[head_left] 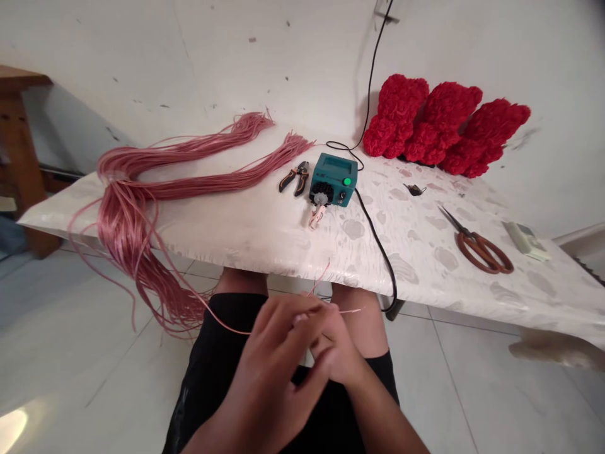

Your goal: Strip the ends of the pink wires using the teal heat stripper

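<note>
Both the left hand (pixel 278 359) and the right hand (pixel 338 347) meet above the person's black shorts (pixel 203 378), narrowed to a pinch on a thin pink wire (pixel 227 325); the left lies partly over the right, so the exact fingertip contact is hidden. One wire end slants up past the fingers and another, paler at its tip, sticks out to the right; whether they belong to one length cannot be told. The step in hand looks like finger work on the wire ends. The next move seems to call for a firm pinch near those tips, with slack left in the strand.

That strand curves left to the pink wire bundle (pixel 125 221), which spills over the near edge of the desk (pixel 227 236) while two bunched arms stretch across its top. Farther in, a teal motorized unit (pixel 331 180) with a green button sits beside orange-and-black pliers (pixel 300 170), both apart from the hands. Brown-handled scissors (pixel 467 233) lie to the right. Farthest back, three red rose-covered figures (pixel 447 120) line the wall (pixel 307 57).
</note>
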The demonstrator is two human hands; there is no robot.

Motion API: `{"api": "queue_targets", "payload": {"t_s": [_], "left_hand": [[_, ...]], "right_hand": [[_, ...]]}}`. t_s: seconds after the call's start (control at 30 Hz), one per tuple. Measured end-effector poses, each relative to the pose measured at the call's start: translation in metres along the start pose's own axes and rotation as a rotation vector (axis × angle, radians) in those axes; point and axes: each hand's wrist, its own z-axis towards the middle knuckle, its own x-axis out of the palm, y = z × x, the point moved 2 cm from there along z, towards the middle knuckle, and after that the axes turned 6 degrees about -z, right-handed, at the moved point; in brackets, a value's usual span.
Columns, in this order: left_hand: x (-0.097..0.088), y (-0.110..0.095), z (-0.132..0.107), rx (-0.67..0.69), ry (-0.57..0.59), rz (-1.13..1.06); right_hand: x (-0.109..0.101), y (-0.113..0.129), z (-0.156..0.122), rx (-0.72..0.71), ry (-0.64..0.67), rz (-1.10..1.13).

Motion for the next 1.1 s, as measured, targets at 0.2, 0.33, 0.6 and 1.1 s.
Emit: {"api": "queue_targets", "payload": {"t_s": [0.2, 0.33, 0.6, 1.1], "left_hand": [[-0.016, 0.044, -0.016, -0.298, 0.072, 0.086], [-0.016, 0.056, -0.021, -0.343, 0.213, -0.017], [-0.029, 0.06, -0.016, -0.524, 0.355, -0.019], [-0.003, 0.034, 0.013, -0.64, 0.363, -0.259]], "right_hand": [[-0.005, -0.001, 0.007, 0.083, -0.049, 0.415], [-0.004, -0.004, 0.005, 0.151, -0.071, 0.528], [-0.009, -0.009, 0.004, 0.242, -0.195, 0.677], [-0.019, -0.005, 0.004, 0.138, -0.167, 0.469]]}}
